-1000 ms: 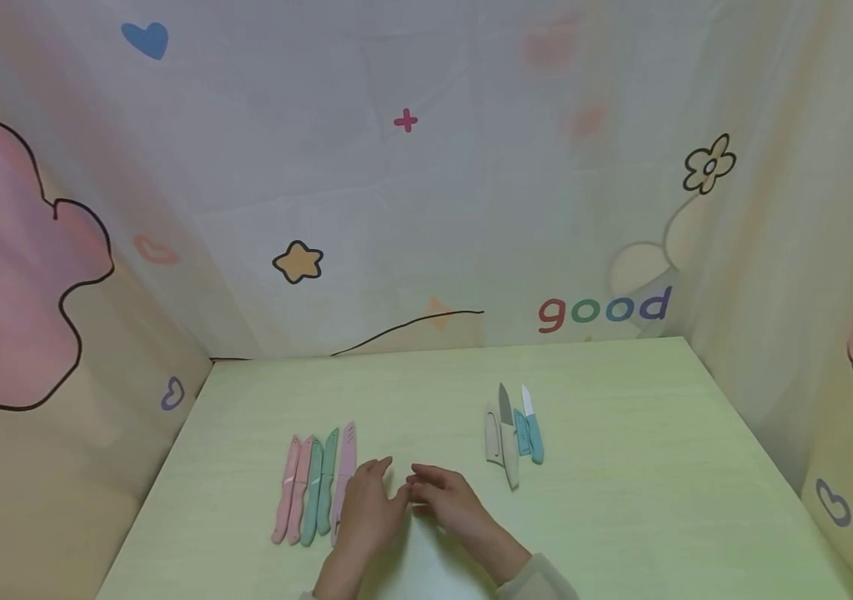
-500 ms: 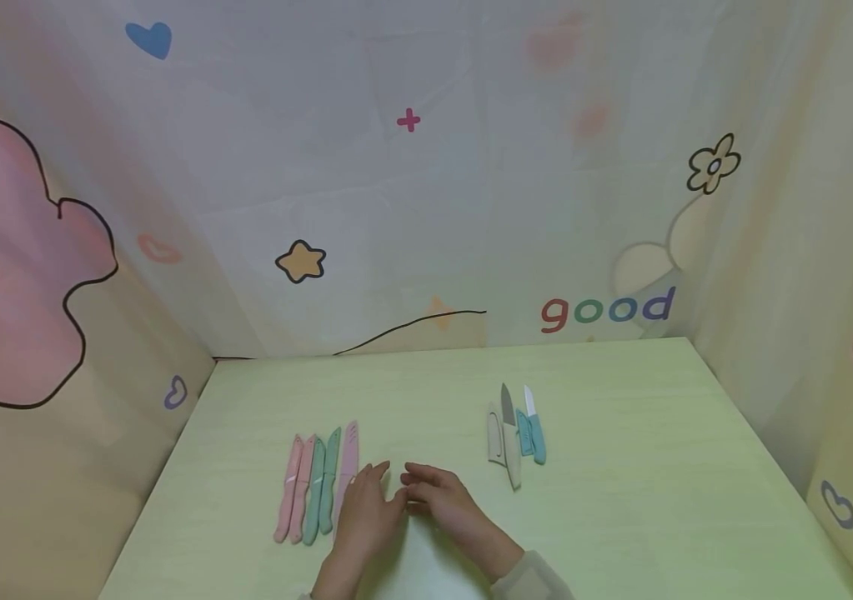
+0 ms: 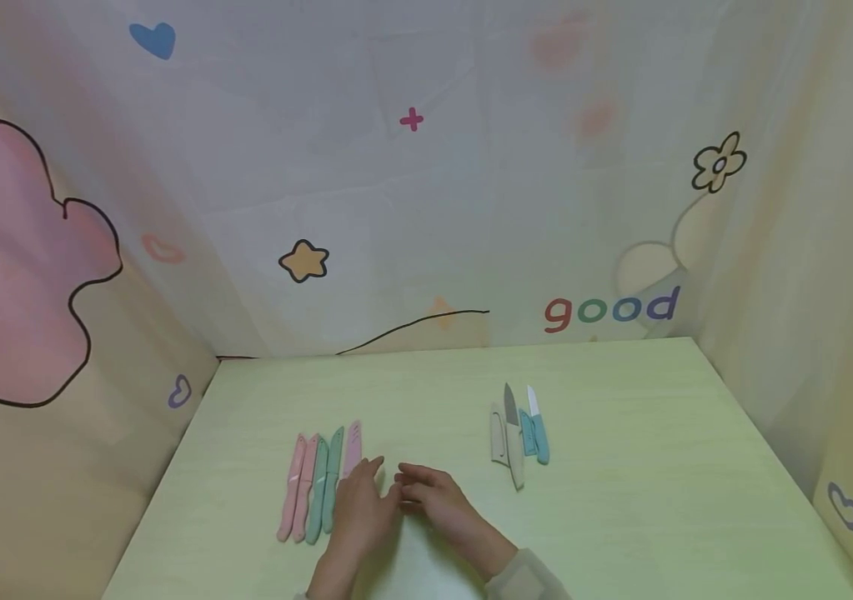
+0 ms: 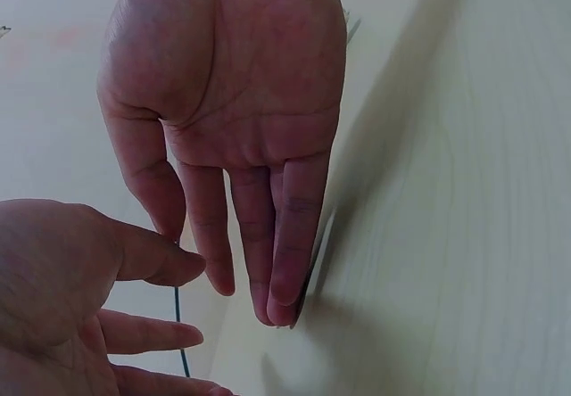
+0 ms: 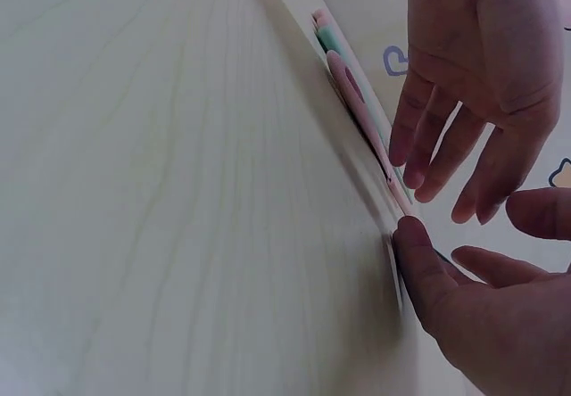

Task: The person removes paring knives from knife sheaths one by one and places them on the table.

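In the head view, my left hand (image 3: 362, 510) is held low over the table with loosely bent fingers, overlapping the lower part of a lilac sheathed knife (image 3: 353, 446); I cannot tell whether it touches it. Facing it, my right hand (image 3: 441, 508) holds nothing, its fingers relaxed. The left wrist view has my left hand (image 4: 53, 280) at the lower left and the right palm (image 4: 250, 84) above. In the right wrist view, my left hand (image 5: 491, 66) is above my right hand (image 5: 491, 325). Left of the hands lie two pink knives (image 3: 293, 492) and two green knives (image 3: 317, 493), apparently sheathed.
To the right lie a beige knife (image 3: 514, 454) with bare grey blade beside its beige sheath (image 3: 498, 437), and a blue knife (image 3: 541, 437) with bare white blade beside its blue sheath (image 3: 527, 432). A printed curtain (image 3: 411, 208) encloses the table (image 3: 659, 500).
Both hands have drifted slightly left, and the left one covers more of the lilac knife. The scene has shifted a little rightward in the head view. The knives lie as before.
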Motion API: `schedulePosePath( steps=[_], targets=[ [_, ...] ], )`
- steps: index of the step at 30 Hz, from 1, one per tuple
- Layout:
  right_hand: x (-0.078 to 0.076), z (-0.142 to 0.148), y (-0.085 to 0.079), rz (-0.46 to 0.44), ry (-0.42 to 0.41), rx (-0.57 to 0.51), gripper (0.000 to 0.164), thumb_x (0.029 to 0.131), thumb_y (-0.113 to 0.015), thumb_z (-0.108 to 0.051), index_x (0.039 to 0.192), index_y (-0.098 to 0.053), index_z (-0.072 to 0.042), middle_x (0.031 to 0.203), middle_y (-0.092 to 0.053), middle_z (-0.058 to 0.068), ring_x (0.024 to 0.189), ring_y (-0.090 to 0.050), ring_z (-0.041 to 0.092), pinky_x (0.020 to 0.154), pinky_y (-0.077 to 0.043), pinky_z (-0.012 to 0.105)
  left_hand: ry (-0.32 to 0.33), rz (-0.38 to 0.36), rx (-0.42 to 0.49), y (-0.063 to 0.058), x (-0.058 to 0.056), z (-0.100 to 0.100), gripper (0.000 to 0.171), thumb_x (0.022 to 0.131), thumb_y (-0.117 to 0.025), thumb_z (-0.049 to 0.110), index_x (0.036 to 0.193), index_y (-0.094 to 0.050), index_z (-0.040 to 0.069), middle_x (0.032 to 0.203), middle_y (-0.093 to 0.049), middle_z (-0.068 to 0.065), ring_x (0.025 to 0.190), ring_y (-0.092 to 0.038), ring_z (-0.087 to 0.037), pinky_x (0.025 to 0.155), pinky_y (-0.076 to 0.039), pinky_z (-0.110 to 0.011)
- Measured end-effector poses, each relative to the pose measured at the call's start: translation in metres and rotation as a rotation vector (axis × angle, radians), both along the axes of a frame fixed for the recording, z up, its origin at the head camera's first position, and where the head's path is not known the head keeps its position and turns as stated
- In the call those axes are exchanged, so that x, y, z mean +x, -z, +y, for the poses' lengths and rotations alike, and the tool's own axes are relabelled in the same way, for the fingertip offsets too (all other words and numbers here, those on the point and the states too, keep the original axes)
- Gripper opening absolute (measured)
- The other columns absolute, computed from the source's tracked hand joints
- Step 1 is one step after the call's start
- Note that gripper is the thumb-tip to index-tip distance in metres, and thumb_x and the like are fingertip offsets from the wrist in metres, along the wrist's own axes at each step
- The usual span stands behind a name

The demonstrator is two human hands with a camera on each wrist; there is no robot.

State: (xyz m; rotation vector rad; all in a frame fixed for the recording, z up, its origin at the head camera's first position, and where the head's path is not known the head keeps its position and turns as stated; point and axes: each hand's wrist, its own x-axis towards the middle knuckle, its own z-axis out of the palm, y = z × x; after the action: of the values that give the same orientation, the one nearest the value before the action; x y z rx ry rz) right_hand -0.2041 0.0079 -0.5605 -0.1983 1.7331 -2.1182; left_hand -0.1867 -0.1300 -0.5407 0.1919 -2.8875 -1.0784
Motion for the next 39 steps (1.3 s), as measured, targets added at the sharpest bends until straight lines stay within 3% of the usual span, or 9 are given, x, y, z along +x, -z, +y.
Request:
schedulePosePath(
  steps=[10, 29, 39],
  targets=[
    [-0.002, -0.007, 0.002, -0.007, -0.027, 0.009, 0.051, 0.091, -0.052, -0.002, 0.137, -0.039, 0.014, 0.133, -0.049, 0.032, 0.108, -0.057, 0.024, 0.099, -0.048, 0.050, -0.011, 0.032, -0.028, 0.000, 0.001, -0.007, 0.051, 0.088, -0.066, 0.024, 0.129, -0.055, -0.003, 0.137, -0.044, -0.033, 0.123, -0.034, -0.046, 0.101, -0.037, -0.063],
    [-0.004, -0.016, 0.000, -0.043, -0.056, 0.057, 0.050, 0.092, -0.052, -0.011, 0.138, -0.045, 0.006, 0.135, -0.052, 0.024, 0.108, -0.058, 0.026, 0.102, -0.045, 0.049, -0.011, -0.042, -0.031, 0.006, 0.003, -0.014, 0.052, 0.089, -0.062, 0.023, 0.133, -0.052, -0.003, 0.142, -0.036, -0.035, 0.129, -0.027, -0.048, 0.105, -0.031, -0.066],
    [-0.003, -0.025, 0.000, -0.025, -0.075, 0.066, 0.046, 0.094, -0.049, -0.011, 0.137, -0.047, 0.006, 0.133, -0.055, 0.022, 0.108, -0.058, 0.024, 0.107, -0.039, 0.052, -0.007, -0.025, -0.042, 0.006, 0.004, -0.019, 0.051, 0.087, -0.059, 0.017, 0.132, -0.052, -0.004, 0.141, -0.038, -0.034, 0.128, -0.030, -0.049, 0.105, -0.032, -0.066]
  ],
)
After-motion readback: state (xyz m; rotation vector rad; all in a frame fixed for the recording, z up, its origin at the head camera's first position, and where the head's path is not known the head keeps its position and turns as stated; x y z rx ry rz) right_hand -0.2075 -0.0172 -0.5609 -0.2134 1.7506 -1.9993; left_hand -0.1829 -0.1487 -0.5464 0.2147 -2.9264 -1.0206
